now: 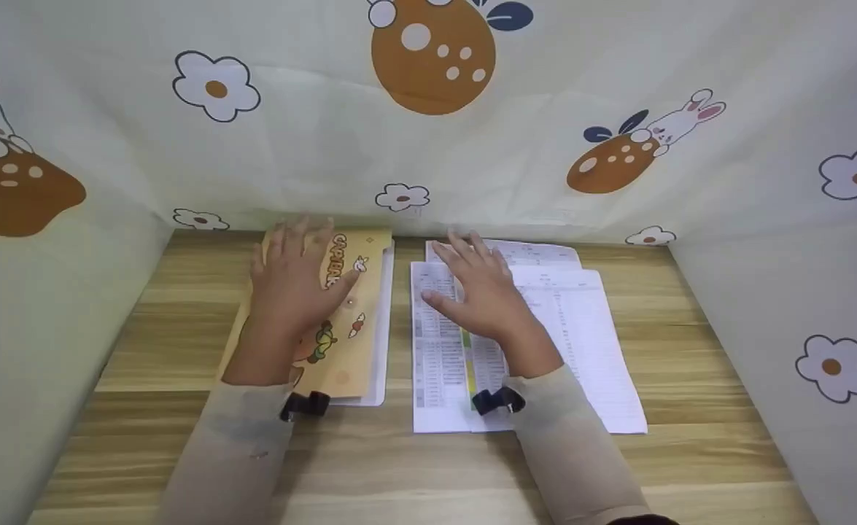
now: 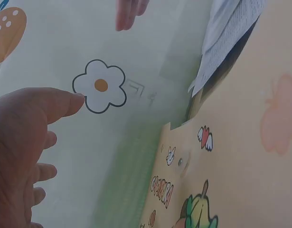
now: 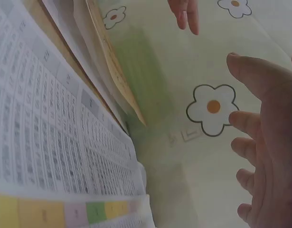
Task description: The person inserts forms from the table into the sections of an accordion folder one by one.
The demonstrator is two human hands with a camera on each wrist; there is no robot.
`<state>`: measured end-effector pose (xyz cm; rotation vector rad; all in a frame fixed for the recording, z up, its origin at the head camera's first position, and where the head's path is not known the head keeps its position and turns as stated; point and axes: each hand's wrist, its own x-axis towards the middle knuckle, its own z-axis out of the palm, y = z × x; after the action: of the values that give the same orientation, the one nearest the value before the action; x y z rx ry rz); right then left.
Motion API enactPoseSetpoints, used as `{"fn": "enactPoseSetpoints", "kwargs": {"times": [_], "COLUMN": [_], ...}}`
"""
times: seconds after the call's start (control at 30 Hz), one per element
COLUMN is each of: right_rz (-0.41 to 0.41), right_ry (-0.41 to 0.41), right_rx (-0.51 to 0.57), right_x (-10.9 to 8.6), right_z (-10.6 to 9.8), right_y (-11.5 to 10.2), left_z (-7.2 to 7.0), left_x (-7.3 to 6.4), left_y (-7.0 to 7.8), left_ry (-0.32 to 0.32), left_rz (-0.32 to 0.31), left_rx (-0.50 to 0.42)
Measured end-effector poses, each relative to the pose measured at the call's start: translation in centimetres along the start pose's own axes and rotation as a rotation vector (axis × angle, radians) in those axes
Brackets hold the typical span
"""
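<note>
My left hand (image 1: 289, 288), fingers spread, is held above a tan cartoon folder (image 1: 344, 364) lettered "CAPYBARA". In the left wrist view a gap shows between that hand (image 2: 17, 152) and the folder (image 2: 250, 156), which has a round snap. White sheets stick out along the folder's right side. My right hand (image 1: 483, 295), fingers also spread, is over printed papers (image 1: 581, 350) in an overlapping pile. In the right wrist view the hand (image 3: 274, 147) stands apart from the table-printed sheets (image 3: 65, 123), which carry a coloured strip (image 3: 96, 211). Neither hand holds anything.
The papers and folder lie side by side on a wood-grain table (image 1: 691, 423), with a narrow gap between them. Pale cloth (image 1: 311, 146) printed with flowers, rabbits and orange fruit walls the back and both sides. A black wrist clip (image 1: 497, 401) sits at each sleeve.
</note>
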<state>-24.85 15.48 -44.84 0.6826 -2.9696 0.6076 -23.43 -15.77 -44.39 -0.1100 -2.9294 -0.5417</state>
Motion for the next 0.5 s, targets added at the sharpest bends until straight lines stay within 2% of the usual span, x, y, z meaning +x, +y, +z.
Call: {"fn": "enactPoseSetpoints", "kwargs": {"times": [0.3,0.5], "right_rz": [-0.035,-0.071], "right_ry": [-0.043,-0.039], "right_rx": [0.043,0.044], "right_x": [1.2,1.6], "right_z": [1.4,2.1], "right_y": [-3.4,-4.5], "left_z": [-0.8,-0.5], "left_x": [-0.9,-1.2], "left_y": [-1.8,-2.0], "left_ry": [0.019,-0.003], "left_rz": [-0.019,-0.020], "left_rx": [0.005,-0.016]}}
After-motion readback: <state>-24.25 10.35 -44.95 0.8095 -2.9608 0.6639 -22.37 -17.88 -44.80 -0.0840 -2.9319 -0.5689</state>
